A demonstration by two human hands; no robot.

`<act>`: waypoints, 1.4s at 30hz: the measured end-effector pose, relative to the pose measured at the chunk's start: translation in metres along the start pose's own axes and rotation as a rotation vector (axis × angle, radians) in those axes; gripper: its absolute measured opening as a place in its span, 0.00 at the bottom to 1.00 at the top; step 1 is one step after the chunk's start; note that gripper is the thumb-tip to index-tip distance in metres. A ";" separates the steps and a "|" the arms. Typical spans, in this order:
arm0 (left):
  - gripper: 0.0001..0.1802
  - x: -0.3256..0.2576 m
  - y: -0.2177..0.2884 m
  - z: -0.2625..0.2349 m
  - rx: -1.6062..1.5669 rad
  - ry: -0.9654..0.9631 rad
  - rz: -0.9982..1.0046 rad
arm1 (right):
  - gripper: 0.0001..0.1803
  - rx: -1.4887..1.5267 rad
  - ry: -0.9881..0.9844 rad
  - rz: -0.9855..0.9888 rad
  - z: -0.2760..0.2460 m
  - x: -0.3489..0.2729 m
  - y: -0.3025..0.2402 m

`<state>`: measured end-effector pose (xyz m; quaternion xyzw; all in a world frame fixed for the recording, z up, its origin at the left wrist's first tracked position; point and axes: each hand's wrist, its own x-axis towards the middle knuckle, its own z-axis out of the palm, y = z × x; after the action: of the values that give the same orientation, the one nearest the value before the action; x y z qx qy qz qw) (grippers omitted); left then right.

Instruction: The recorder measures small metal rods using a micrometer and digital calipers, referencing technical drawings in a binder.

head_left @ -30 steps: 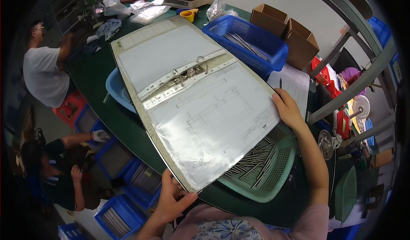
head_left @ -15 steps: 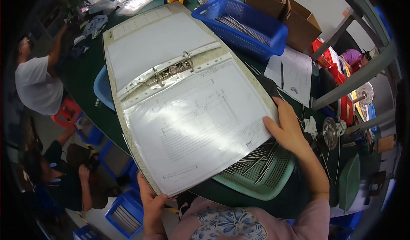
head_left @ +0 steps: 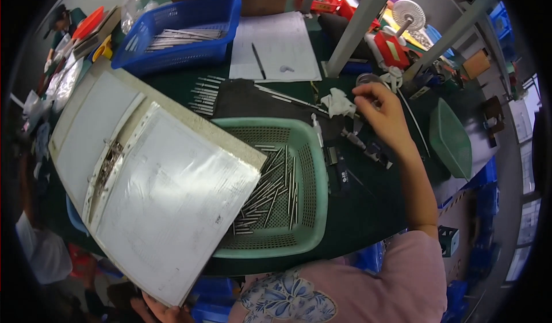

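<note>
An open ring binder (head_left: 167,208) with drawing sheets in clear sleeves lies tilted across the left side, over part of a green basket. My left hand (head_left: 164,311) grips its lower corner, with most of the fingers hidden beneath. My right hand (head_left: 384,116) is raised over the bench at the right, fingers loosely curved and apart, with nothing visible in them. Close by it are a crumpled white tissue (head_left: 338,102), a round metal dish (head_left: 368,79) and a micrometer-like measuring tool (head_left: 368,146). The green basket (head_left: 313,208) holds many thin metal rods (head_left: 270,193).
Behind the basket, short rods (head_left: 206,96) lie in a row beside a dark cloth (head_left: 244,100). A blue basket (head_left: 178,56) of rods and a paper sheet (head_left: 287,41) with a pen (head_left: 258,60) stand farther back. A grey post (head_left: 362,24) rises at the right.
My right hand has let go of the binder and moved right over the bench. The binder has swung left and down in my left hand, uncovering the green basket. The view has turned right.
</note>
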<state>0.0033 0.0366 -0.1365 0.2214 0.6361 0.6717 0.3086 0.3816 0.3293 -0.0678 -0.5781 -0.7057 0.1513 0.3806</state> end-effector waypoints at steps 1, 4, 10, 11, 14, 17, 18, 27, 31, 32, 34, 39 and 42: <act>0.48 -0.003 0.004 0.001 0.025 0.036 0.009 | 0.09 0.025 -0.120 -0.072 0.006 -0.009 -0.010; 0.53 0.004 -0.012 -0.023 0.095 0.025 0.093 | 0.06 -0.104 -0.400 -0.516 0.031 -0.021 -0.034; 0.52 -0.012 0.011 -0.015 0.455 0.291 0.207 | 0.03 -0.471 -0.651 -0.937 0.112 -0.028 -0.056; 0.48 -0.011 0.015 -0.010 0.554 0.306 0.325 | 0.02 -0.514 -0.720 -0.954 0.118 -0.029 -0.056; 0.39 -0.007 0.028 0.009 0.627 0.307 0.502 | 0.05 -0.602 -0.767 -0.997 0.118 -0.034 -0.050; 0.33 -0.013 0.047 0.009 0.593 0.246 0.595 | 0.14 -0.440 -0.714 -1.108 0.117 -0.033 -0.059; 0.32 -0.011 0.049 0.008 0.596 0.203 0.596 | 0.14 -0.437 -0.724 -1.151 0.117 -0.035 -0.063; 0.16 0.020 0.066 0.027 0.505 -0.378 0.550 | 0.17 -0.466 -0.842 -1.016 0.117 -0.037 -0.091; 0.12 0.026 0.040 0.028 0.356 -0.537 0.445 | 0.15 -0.716 -0.897 -1.094 0.101 -0.044 -0.081; 0.12 0.028 0.035 0.027 0.322 -0.560 0.418 | 0.13 -0.681 -0.923 -1.075 0.097 -0.046 -0.081; 0.12 0.033 0.031 0.027 0.331 -0.560 0.441 | 0.11 -0.661 -0.948 -1.028 0.096 -0.047 -0.083; 0.09 0.037 0.038 0.028 0.405 -0.468 0.388 | 0.05 -0.659 -1.074 -1.003 0.114 -0.032 -0.109; 0.05 0.038 0.045 0.043 0.680 -0.365 0.407 | 0.04 -0.656 -1.034 -0.938 0.120 -0.034 -0.098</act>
<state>-0.0004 0.0939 -0.0915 0.5464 0.6996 0.4208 0.1868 0.2286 0.2970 -0.0960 -0.1575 -0.9737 0.0079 -0.1643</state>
